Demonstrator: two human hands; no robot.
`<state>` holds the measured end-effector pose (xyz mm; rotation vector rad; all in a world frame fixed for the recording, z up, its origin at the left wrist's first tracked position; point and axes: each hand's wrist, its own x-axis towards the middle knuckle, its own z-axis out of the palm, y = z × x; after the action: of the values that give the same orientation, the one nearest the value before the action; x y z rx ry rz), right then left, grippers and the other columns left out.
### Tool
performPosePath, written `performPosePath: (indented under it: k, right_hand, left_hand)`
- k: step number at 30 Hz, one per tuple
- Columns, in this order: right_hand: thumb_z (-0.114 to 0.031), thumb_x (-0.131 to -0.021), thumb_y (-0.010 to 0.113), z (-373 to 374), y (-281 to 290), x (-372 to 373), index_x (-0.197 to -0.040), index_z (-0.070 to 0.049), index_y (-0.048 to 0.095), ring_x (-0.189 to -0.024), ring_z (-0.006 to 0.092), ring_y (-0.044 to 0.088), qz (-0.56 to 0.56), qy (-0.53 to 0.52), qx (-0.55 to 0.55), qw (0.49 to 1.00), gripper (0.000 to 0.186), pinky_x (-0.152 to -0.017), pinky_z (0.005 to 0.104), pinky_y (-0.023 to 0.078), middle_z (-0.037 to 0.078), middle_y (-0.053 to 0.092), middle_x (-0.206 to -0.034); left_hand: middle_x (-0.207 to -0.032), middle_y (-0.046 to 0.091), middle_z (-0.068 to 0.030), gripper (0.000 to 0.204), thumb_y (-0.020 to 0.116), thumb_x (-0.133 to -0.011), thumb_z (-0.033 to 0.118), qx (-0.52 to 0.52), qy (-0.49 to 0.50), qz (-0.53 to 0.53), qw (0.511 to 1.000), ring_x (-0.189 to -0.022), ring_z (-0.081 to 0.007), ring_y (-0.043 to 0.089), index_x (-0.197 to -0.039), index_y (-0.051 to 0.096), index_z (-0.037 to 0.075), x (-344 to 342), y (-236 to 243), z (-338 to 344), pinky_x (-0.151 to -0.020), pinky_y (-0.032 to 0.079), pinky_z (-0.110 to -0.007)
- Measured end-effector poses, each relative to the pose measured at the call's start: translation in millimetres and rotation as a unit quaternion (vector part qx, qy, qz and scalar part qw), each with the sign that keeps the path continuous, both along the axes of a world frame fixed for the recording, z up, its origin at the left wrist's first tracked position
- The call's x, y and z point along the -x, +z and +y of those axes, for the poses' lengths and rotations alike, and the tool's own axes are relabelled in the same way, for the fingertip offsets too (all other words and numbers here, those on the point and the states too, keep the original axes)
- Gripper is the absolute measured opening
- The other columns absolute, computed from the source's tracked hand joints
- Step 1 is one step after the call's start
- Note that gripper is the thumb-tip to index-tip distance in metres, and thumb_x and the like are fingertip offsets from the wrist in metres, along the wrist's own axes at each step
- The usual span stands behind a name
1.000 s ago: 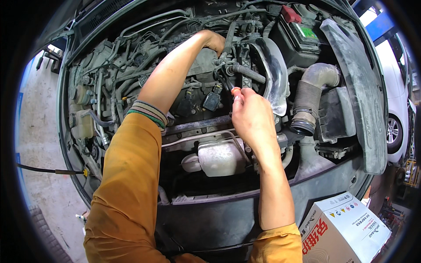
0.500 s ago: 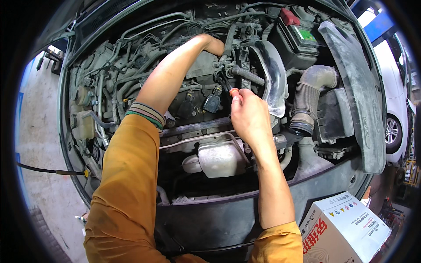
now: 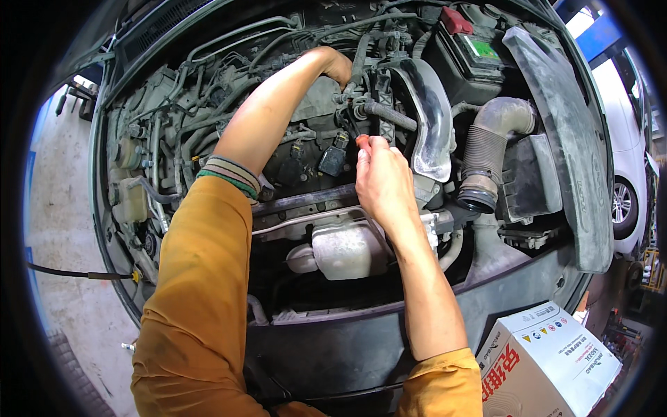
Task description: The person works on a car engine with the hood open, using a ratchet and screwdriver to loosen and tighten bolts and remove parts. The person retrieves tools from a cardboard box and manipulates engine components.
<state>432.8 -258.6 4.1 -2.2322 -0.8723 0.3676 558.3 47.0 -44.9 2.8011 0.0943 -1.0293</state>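
My right hand is closed around a red-handled hand tool, seen only in part. Its dark front end points away from me, toward a hose joint in the middle of the engine bay. Whether it is pliers or another tool, I cannot tell. My left arm stretches over the engine, and my left hand bends down behind it. Those fingers are hidden among the hoses. Just left of the tool sits a black ignition coil, with a ribbed hose stub to the tool's right.
A black battery with a red terminal cover stands at the back right. Nearer are a grey ribbed intake duct and a long dusty panel. Along the front runs the bumper, with a printed cardboard box at lower right.
My right hand and the red-handled tool have shifted slightly left and up. My left forearm has moved a little farther into the bay.
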Motion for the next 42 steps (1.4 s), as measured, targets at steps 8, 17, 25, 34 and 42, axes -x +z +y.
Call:
performPosePath:
  k: [8,17,25,34,42]
  right_hand:
    - [-0.020,-0.101,0.052,0,3,4,-0.124,-0.002,0.058,-0.094,0.0445,0.067,0.017,0.000,0.015,1.000,0.030,-0.085,0.0509,0.054,0.029,0.064,-0.107]
    - [-0.020,-0.101,0.052,0,5,3,-0.125,-0.003,0.058,-0.094,0.0437,0.068,0.019,-0.006,0.027,0.999,0.030,-0.084,0.0500,0.055,0.029,0.064,-0.107]
    - [-0.019,-0.099,0.053,-3,4,-1,-0.123,-0.002,0.059,-0.093,0.0445,0.068,0.009,-0.008,0.023,1.000,0.029,-0.085,0.0509,0.054,0.029,0.065,-0.107]
    - [-0.018,-0.100,0.054,-11,39,-7,-0.109,0.005,0.065,-0.098,0.0430,0.067,0.058,-0.015,0.042,0.997,0.027,-0.086,0.0476,0.052,0.026,0.070,-0.100]
    - [-0.016,-0.099,0.053,-10,20,-2,-0.108,0.005,0.064,-0.098,0.0444,0.066,0.002,-0.022,-0.005,1.000,0.025,-0.087,0.0495,0.051,0.027,0.069,-0.098]
  left_hand:
    - [-0.113,0.073,-0.0164,0.040,0.077,-0.074,0.016,0.054,0.025,-0.010,0.998,-0.097,-0.0294,0.067,-0.110,0.073,-0.002,3,-3,4,-0.083,0.052,-0.044]
    - [-0.117,0.073,-0.0100,0.042,0.076,-0.079,0.017,0.095,0.006,-0.003,0.995,-0.103,-0.0250,0.065,-0.120,0.073,0.013,7,4,-3,-0.088,0.050,-0.040]
    - [-0.118,0.072,-0.0134,0.043,0.075,-0.078,0.021,0.097,0.010,-0.023,0.995,-0.102,-0.0266,0.066,-0.119,0.072,0.008,5,-3,-2,-0.089,0.050,-0.041]
    - [-0.121,0.070,-0.0138,0.051,0.075,-0.073,0.017,0.124,0.070,-0.035,0.989,-0.110,-0.0249,0.062,-0.122,0.068,0.004,8,-18,10,-0.096,0.046,-0.038]
    - [-0.075,0.066,-0.0033,0.018,0.075,-0.069,0.010,0.185,0.149,-0.109,0.965,-0.066,-0.0143,0.058,-0.083,0.070,-0.001,32,17,-5,-0.060,0.045,-0.033]
